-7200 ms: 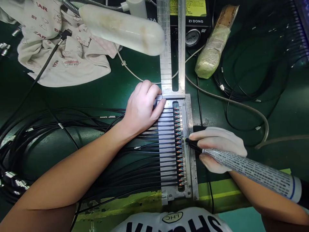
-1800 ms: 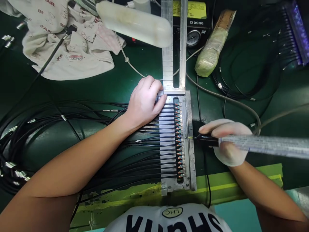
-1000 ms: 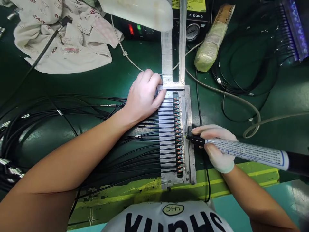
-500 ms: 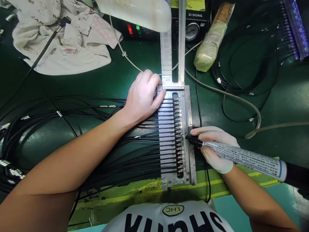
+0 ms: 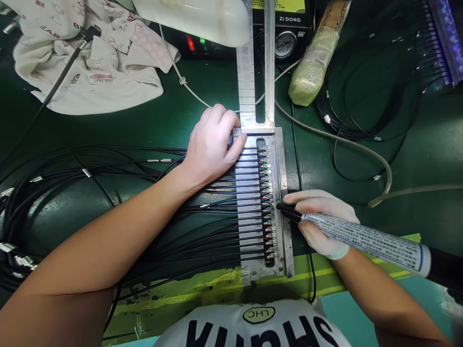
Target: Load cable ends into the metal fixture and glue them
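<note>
My left hand (image 5: 214, 144) rests bare at the top left corner of a metal jig (image 5: 249, 193), its fingers curled and its thumb pressed on the edge. Across the jig lie several black cables (image 5: 217, 236), their ends lined up as a row of small connectors with coloured wires (image 5: 267, 185). In a thin white glove, my right hand (image 5: 323, 219) grips a thick pen (image 5: 361, 240) with a white printed barrel and a black nose. The pen's tip points left and sits at the connectors around the middle of the row. Whether it touches them I cannot tell.
Behind the jig stands a metal frame (image 5: 269, 72), under a white lamp (image 5: 195, 21). A black box with a gauge (image 5: 285, 44) is at the back. Around lie a cloth (image 5: 94, 72), a wrapped brush-like bundle (image 5: 314, 62), coiled cables (image 5: 354, 127) and a grey tube (image 5: 365, 152).
The view has shifted slightly, so the background sits a little further left. Both hands, the pen and the jig keep nearly the same positions relative to one another.
</note>
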Demonstrator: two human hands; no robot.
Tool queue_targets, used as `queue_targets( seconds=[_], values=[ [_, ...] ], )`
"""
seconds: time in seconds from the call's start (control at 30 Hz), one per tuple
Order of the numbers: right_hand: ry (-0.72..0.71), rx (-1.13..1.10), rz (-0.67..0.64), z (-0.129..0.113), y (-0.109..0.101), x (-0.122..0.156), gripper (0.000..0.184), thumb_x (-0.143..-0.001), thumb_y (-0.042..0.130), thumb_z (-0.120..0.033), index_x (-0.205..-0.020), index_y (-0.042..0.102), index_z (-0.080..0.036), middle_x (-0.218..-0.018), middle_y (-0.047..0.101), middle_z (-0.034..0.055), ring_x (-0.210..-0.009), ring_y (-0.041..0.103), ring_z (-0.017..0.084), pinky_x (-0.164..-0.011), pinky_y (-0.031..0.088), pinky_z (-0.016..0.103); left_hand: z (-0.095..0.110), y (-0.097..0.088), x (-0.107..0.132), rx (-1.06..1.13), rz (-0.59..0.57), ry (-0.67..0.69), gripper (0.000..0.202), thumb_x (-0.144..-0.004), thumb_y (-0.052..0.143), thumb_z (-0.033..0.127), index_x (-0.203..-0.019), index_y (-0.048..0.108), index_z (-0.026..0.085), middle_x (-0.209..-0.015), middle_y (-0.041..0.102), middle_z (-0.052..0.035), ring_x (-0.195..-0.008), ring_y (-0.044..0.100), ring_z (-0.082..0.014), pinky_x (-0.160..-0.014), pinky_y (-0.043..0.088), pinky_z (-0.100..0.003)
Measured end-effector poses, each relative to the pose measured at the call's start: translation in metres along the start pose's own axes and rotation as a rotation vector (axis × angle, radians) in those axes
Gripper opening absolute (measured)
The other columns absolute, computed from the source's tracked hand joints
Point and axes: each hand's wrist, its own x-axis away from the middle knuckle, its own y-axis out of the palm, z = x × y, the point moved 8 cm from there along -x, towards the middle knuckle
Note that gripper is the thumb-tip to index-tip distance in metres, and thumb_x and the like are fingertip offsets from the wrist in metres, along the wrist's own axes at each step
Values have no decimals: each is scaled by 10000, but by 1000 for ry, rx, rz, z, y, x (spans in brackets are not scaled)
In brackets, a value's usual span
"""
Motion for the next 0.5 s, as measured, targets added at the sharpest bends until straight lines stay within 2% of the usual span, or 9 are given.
queue_targets(
  seconds=[0.17,0.5],
  values=[
    [0,17,-3,-2,1,-3,186,-786,726,-140,-967,688,-118,-1006,716,134,-905,711,239,-766,618,368,2,-2,1,-15,13,4,154,-949,513,358,-972,508,206,-979,529,-85,-978,538,-253,-839,464,-414],
    [-12,14,-3,-3,1,-3,209,-777,718,-167,-984,693,-152,-966,721,121,-859,719,245,-738,633,365,3,-1,1,-28,14,30,182,-965,500,371,-976,507,189,-974,530,-95,-947,525,-253,-823,465,-417]
  ],
)
